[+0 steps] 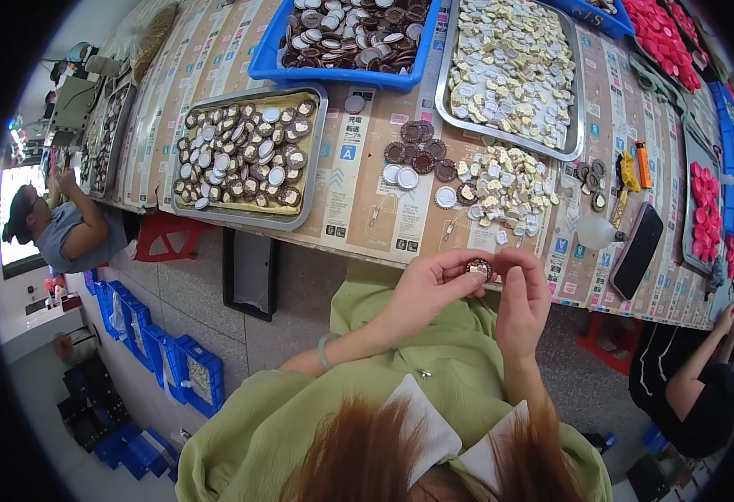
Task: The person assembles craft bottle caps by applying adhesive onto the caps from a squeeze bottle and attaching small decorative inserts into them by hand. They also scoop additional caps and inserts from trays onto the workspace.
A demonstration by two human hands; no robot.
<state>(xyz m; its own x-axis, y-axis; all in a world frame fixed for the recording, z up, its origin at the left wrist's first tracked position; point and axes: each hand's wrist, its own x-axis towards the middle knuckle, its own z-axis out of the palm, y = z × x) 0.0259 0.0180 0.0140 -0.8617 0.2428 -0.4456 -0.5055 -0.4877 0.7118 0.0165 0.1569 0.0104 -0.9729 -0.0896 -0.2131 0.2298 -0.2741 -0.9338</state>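
My left hand (438, 289), with a pale bracelet at the wrist, pinches a small round brown scalloped piece (478, 268) with a cream patch on its face. Beside it, my right hand (523, 305) has its fingers bent and its thumb apart. The fingertips are close to the piece's right side; nothing shows in them. Just beyond my hands lies a loose heap of small cream and white pieces (509, 188). Left of that heap is a cluster of brown scalloped discs (417, 151), with a few turned white side up.
A metal tray (321, 159) of patched round pieces stands left. Behind are a blue bin (258, 67) of brown discs and a metal tray (574, 134) of cream pieces. A phone (637, 251), a squeeze bottle (597, 233) and an orange lighter (643, 165) lie right. Other people sit at both ends.
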